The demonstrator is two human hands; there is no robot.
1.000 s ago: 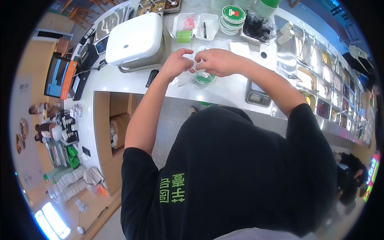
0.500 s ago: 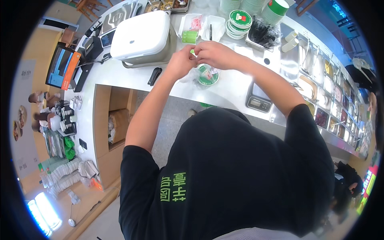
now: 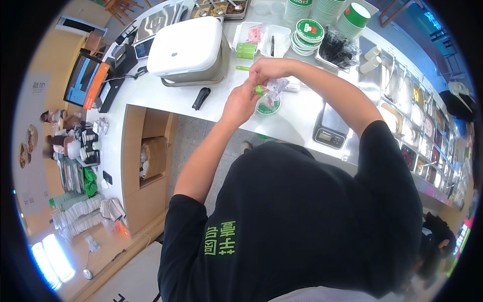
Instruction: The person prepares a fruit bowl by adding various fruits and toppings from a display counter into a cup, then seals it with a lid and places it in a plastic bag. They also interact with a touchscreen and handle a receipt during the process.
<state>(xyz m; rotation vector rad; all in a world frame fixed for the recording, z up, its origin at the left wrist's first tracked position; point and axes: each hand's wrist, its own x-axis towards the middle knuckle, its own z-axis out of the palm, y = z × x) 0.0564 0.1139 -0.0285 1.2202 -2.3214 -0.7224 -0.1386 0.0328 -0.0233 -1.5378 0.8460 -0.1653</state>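
Observation:
My left hand (image 3: 240, 103) and my right hand (image 3: 269, 68) meet above the white counter (image 3: 297, 118). Together they pinch a crumpled clear plastic bag (image 3: 275, 85) with a small green piece (image 3: 259, 89) at its edge. Just under the hands a round green-rimmed bowl (image 3: 269, 105) stands on the counter, partly hidden by the bag and my left fingers. What lies inside the bowl cannot be made out.
A large white lidded appliance (image 3: 188, 48) stands to the left, with a black handheld tool (image 3: 200, 98) in front of it. A small scale (image 3: 329, 132) sits to the right. Behind are green packets (image 3: 246, 50), stacked green-and-white lids (image 3: 308, 35) and metal ingredient trays (image 3: 402, 100).
Both hands have drawn closer together and lifted the clear bag a little above the bowl. The view has shifted, so the counter sits lower in the picture.

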